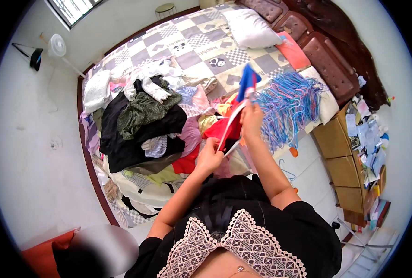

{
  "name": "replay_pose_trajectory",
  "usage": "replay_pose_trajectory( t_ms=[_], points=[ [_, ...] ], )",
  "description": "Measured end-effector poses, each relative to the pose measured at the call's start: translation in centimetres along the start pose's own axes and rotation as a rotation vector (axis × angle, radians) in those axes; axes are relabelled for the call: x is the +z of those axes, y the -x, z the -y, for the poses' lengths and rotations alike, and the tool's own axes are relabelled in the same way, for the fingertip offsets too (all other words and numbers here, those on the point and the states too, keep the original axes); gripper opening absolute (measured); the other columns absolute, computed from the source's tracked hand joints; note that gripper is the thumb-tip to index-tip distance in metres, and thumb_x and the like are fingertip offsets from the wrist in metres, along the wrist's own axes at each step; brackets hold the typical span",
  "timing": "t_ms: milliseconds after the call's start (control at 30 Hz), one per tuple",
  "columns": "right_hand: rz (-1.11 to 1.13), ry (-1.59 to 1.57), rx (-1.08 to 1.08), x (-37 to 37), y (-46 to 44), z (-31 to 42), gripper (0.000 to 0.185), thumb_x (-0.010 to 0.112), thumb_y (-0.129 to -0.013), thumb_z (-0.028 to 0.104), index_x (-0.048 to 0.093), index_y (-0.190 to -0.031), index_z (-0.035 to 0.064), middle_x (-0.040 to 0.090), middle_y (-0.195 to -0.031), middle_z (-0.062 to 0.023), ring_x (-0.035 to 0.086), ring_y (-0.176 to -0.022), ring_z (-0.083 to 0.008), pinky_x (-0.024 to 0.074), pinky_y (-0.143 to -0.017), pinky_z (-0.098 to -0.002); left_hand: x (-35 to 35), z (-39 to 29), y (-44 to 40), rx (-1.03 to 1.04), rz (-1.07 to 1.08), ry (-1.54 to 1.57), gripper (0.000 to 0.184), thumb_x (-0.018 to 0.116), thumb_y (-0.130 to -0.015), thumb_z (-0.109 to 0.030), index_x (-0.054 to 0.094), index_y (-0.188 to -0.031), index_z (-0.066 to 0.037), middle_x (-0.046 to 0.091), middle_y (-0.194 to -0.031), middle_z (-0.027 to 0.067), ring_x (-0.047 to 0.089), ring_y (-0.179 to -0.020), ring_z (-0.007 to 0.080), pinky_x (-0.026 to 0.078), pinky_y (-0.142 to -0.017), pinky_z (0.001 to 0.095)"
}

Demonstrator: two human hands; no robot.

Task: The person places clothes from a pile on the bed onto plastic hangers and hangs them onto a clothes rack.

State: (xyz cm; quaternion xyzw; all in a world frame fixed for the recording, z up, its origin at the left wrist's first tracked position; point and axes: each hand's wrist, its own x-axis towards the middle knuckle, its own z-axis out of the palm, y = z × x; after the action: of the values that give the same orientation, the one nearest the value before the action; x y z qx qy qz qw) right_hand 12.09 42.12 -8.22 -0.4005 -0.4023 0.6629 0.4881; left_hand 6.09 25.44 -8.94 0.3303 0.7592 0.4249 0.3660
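My left hand (209, 156) is closed on the lower end of a red, white and blue garment (247, 83). Higher up and to the right, my right hand (252, 121) grips the same garment, its blue part sticking up above the fingers. A white band of cloth stretches between both hands; the garment's full shape cannot be made out. Beneath it lies red and pink clothing. Just right of my right hand is a large heap of blue, pink and purple clothes hangers (291, 104). A big mixed pile of clothes (143, 123) spreads to the left.
The bed (169, 39) has a patterned sheet, a white pillow (251, 28) and a brown padded headboard (326, 58). A wooden cabinet (338, 148) with papers on top stands at the right. One blue hanger (287, 170) lies on the floor. A white fan (57, 45) stands far left.
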Motion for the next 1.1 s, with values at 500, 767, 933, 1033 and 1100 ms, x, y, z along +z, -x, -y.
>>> replay_pose_trajectory(
  t_ms=[500,767,933,1033,1100],
  points=[
    [0.855,0.840,-0.076,-5.1,1.7,12.5,0.025,0.064,-0.084,0.024,0.065,-0.083,-0.0004,0.041,-0.051,-0.0048,0.037,-0.051,-0.0075,0.0336,-0.049,-0.0272,-11.1,2.4,-2.0,0.135,-0.541,-0.459,0.014,0.069,-0.074,-0.018,0.066,-0.083,-0.009,0.060,-0.079,0.0057,0.059,-0.071,0.0257,0.045,-0.063,0.0333],
    [0.347,1.325,-0.713,-4.4,-7.9,7.5,0.019,0.059,-0.085,0.025,0.069,-0.089,0.0091,0.056,-0.059,-0.0165,0.055,-0.054,-0.0275,0.0399,-0.051,-0.0364,-12.0,8.6,-1.9,-0.091,-0.621,-0.580,0.013,0.069,-0.074,-0.023,0.068,-0.081,-0.011,0.062,-0.076,0.0067,0.061,-0.071,0.0238,0.047,-0.065,0.0354],
    [0.339,1.088,-1.124,-0.1,-9.0,10.4,0.021,0.065,-0.073,0.013,0.067,-0.093,0.0110,0.064,-0.076,-0.0081,0.061,-0.069,-0.0259,0.0469,-0.059,-0.0376,-12.0,11.1,-0.9,-0.214,-0.599,-0.650,0.013,0.067,-0.074,-0.025,0.067,-0.079,-0.014,0.061,-0.081,0.0065,0.061,-0.078,0.0267,0.048,-0.068,0.0393],
    [0.404,1.144,-1.215,1.4,-9.8,9.0,0.027,0.065,-0.070,0.008,0.066,-0.097,0.0129,0.062,-0.075,-0.0060,0.060,-0.069,-0.0234,0.0472,-0.059,-0.0355,-12.2,12.4,-0.6,-0.301,-0.586,-0.634,0.013,0.067,-0.074,-0.025,0.067,-0.081,-0.014,0.061,-0.084,0.0064,0.061,-0.081,0.0262,0.048,-0.071,0.0385],
    [0.482,1.181,-1.203,2.1,-10.4,6.3,0.029,0.064,-0.071,0.007,0.066,-0.100,0.0139,0.058,-0.071,-0.0056,0.059,-0.067,-0.0241,0.0470,-0.058,-0.0363,-12.4,13.2,-0.6,-0.341,-0.583,-0.629,0.014,0.067,-0.074,-0.025,0.067,-0.082,-0.014,0.061,-0.086,0.0068,0.061,-0.083,0.0264,0.048,-0.072,0.0384]
  ],
)
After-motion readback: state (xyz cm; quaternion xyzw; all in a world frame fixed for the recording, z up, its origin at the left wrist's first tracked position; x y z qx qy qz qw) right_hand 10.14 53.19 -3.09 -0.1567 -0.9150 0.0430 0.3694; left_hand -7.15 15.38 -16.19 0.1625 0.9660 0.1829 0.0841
